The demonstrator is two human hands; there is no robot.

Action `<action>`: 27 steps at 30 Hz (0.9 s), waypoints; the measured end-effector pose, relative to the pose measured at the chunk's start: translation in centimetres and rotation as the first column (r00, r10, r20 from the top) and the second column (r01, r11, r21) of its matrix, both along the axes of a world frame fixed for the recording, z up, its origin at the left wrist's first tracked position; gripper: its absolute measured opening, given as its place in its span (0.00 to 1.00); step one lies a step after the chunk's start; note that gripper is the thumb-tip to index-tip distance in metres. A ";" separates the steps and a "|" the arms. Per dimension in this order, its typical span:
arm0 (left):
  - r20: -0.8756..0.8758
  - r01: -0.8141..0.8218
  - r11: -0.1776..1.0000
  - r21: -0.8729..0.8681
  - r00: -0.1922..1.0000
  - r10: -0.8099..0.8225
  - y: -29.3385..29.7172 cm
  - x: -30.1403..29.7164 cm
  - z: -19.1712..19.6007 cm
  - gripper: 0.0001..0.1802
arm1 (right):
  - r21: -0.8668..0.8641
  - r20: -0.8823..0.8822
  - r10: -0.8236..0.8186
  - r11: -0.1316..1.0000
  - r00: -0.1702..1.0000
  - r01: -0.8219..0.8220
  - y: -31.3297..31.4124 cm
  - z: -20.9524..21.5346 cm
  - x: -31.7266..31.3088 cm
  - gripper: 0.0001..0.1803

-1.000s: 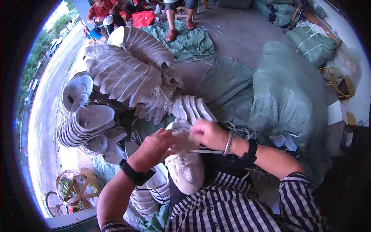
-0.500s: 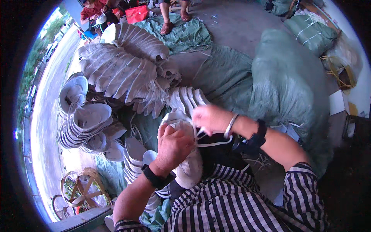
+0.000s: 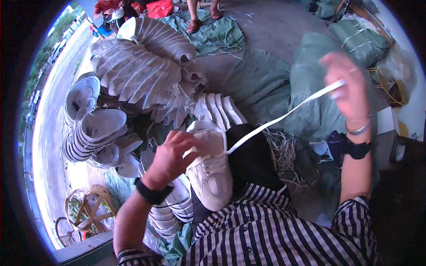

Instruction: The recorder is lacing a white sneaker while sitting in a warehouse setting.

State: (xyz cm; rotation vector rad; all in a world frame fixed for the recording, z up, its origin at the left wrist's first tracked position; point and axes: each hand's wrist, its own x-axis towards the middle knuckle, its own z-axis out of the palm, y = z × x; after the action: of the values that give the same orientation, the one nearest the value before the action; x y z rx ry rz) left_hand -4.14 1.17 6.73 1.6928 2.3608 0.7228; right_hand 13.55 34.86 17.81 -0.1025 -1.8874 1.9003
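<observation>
Left hand (image 3: 171,155) clamps the white shoe (image 3: 211,170) on your lap | right hand (image 3: 348,91) pinches the white lace (image 3: 284,117) up and away, taut | keep the lace flat, shoe pinned under your left fingers.

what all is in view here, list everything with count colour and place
shoe: one, white, on the lap, under the left hand
lace: one, white, stretched from shoe to right hand
stacked shoes: many, white, piled at left
sacks: several, green, on the floor at right
loose laces: a bundle, white, beside the lap
bystander's feet: two, top edge
left hand: on the shoe, black watch
right hand: raised, blurred, pulling the lace
</observation>
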 end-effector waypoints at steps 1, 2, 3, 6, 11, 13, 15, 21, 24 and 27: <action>0.017 0.041 0.999 -0.027 0.999 -0.040 -0.5 -0.6 0.2 0.13 | 0.291 0.076 -0.151 0.949 0.985 0.123 -0.4 -2.5 -0.5 0.08; 0.029 0.064 0.996 -0.065 0.998 -0.062 -1.1 -1.0 0.4 0.13 | 0.552 0.105 -0.297 0.811 0.949 0.193 -1.1 -5.5 -1.7 0.09; 0.026 0.054 0.996 -0.069 0.998 -0.052 -1.4 -1.2 0.4 0.13 | 0.902 0.016 -0.307 0.415 0.952 0.118 -2.4 -7.0 -2.5 0.08; 0.052 0.107 0.991 -0.077 0.993 -0.103 -1.0 -1.1 0.1 0.13 | 0.686 0.144 -0.035 0.723 0.989 -0.075 -8.8 -11.4 -4.8 0.06; 0.013 0.102 0.995 -0.018 0.995 -0.102 -1.4 -0.3 -0.7 0.11 | 0.752 0.172 0.169 0.614 0.970 -0.240 -17.4 -15.3 -8.3 0.05; 0.014 0.081 0.997 0.002 0.997 -0.081 -1.7 -0.3 -1.0 0.11 | 0.859 0.211 0.188 0.433 0.959 -0.274 -18.7 -16.2 -9.0 0.04; 0.019 0.064 0.998 0.027 0.998 -0.065 -1.6 -0.1 -1.1 0.11 | 0.846 0.211 0.232 0.444 0.950 -0.296 -18.7 -16.8 -9.3 0.05; 0.214 -0.017 0.994 0.109 0.977 -0.007 -1.4 0.4 -1.6 0.08 | 0.864 0.098 0.033 0.493 0.995 -0.101 -14.9 -15.3 -10.0 0.06; 0.020 -0.077 0.997 0.017 0.997 0.077 0.2 2.4 -1.0 0.07 | 0.845 0.179 -0.103 0.525 0.979 -0.099 -11.1 -14.4 -9.6 0.07; -0.057 -0.227 0.967 -0.115 0.973 0.222 1.5 3.5 -1.2 0.08 | 0.542 0.473 0.188 0.709 0.861 -0.452 -12.2 -14.7 -7.0 0.09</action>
State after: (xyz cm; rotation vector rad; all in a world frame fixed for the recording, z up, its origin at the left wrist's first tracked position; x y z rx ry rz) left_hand -0.67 2.67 5.56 1.4223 2.5978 0.5653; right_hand 6.55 22.67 3.09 0.0975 -2.9088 1.3674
